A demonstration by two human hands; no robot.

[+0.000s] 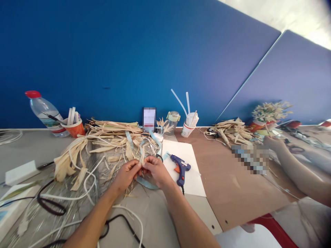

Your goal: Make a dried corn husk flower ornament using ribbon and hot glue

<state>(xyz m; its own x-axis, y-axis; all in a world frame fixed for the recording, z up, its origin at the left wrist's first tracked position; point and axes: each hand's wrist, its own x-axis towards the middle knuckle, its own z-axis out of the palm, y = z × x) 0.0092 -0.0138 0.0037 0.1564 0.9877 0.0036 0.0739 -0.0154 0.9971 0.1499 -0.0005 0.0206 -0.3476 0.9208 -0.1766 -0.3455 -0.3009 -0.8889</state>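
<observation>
My left hand [130, 172] and my right hand [155, 167] meet above the middle of the table. Their fingertips are pinched together on a small pale strip of dried husk [142, 157]. Just below the fingers lies a curl of light blue ribbon [147, 183]. A blue hot glue gun [181, 168] with an orange trigger rests on a white sheet of paper [198, 187], right of my right hand. Scissors [159, 157] show in part behind that hand. Dried husks [116, 128] are heaped beyond both hands, with loose scraps around them.
White cables [89, 186] and black cables [51, 208] tangle at the left. Along the blue partition [129, 62] stand a bottle [46, 110], a red cup [74, 129], a phone [149, 117], a jar [173, 119] and a cup with glue sticks [188, 129]. Another person's arm [292, 165] reaches in at right.
</observation>
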